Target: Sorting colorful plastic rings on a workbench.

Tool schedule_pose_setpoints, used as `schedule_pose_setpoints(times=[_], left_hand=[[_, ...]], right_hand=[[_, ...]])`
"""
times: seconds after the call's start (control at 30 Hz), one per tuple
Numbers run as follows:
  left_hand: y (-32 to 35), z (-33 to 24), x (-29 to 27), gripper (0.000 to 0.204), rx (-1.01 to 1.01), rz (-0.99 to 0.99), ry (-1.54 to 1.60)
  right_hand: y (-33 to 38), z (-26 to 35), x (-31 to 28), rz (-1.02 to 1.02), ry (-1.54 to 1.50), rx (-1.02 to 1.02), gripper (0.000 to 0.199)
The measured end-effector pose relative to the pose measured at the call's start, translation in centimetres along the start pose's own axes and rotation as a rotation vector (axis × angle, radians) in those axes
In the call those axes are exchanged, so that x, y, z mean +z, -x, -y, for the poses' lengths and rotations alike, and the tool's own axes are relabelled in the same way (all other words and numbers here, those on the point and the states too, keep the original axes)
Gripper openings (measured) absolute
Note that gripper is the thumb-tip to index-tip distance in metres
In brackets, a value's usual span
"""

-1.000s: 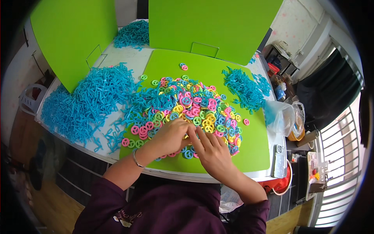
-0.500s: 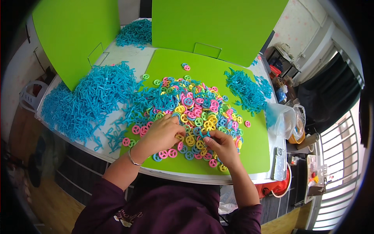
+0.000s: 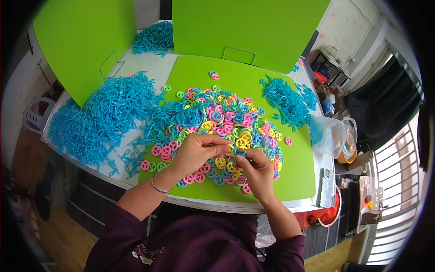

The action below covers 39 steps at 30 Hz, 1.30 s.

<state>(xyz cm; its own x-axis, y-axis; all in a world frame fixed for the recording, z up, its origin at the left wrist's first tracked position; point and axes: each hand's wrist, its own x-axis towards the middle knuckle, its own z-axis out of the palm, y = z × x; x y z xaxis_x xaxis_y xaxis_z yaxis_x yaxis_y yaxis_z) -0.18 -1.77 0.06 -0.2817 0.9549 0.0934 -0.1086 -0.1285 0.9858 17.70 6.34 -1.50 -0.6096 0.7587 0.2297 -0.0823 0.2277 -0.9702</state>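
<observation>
Above the near side of a pile of small plastic wheels (image 3: 219,130) in pink, yellow, green and blue, both hands meet. My left hand (image 3: 195,155) pinches a yellow wheel (image 3: 230,150) between thumb and fingers. Close against it, my right hand (image 3: 259,171) grips a small blue plastic piece (image 3: 239,153) between thumb and forefinger. The two parts touch or nearly touch; fingers hide how they join. Blue plastic pieces like the one held lie over the pile's left side. A metal bracelet (image 3: 159,185) is on my left wrist.
A large heap of blue plastic pieces (image 3: 118,106) covers the table's left, with smaller heaps at the back (image 3: 154,37) and right (image 3: 285,102). Upright green boards (image 3: 249,31) stand behind. A phone (image 3: 326,187) and a clear plastic bag (image 3: 327,136) sit at the right edge.
My left hand has come up from the wheel pile and moved right with a yellow wheel, meeting the right hand. The right hand stays nearly in place with its blue piece.
</observation>
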Motion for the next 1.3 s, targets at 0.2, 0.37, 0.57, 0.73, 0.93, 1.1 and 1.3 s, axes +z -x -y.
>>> schedule_pose_setpoints(times=[0.2,0.37,0.57,0.73,0.93,1.1,1.3], left_hand=[[0.6,0.2,1.1,0.014,0.071,-0.058,0.024],[0.8,0.3,1.2,0.012,0.129,-0.078,-0.072],[0.4,0.8,0.7,0.011,0.069,-0.062,-0.042],[0.1,1.0,0.6,0.012,-0.009,-0.034,-0.059],[0.1,1.1,0.8,0.012,0.054,-0.034,-0.142],[0.2,1.0,0.8,0.008,0.241,-0.008,-0.329],[-0.2,1.2,0.5,0.012,0.075,0.069,-0.001]], right_hand=[[0.3,-0.2,0.3,-0.007,0.007,-0.085,0.015],[0.0,1.6,0.4,-0.033,0.489,-0.324,0.019],[-0.1,1.6,0.0,0.052,0.357,-0.096,0.027],[0.0,1.8,0.4,0.013,0.556,-0.283,0.03],[0.2,1.6,0.4,0.0,0.624,-0.337,0.031],[0.2,1.8,0.5,-0.022,0.61,-0.265,0.031],[-0.1,1.2,-0.1,0.057,0.46,-0.073,0.032]])
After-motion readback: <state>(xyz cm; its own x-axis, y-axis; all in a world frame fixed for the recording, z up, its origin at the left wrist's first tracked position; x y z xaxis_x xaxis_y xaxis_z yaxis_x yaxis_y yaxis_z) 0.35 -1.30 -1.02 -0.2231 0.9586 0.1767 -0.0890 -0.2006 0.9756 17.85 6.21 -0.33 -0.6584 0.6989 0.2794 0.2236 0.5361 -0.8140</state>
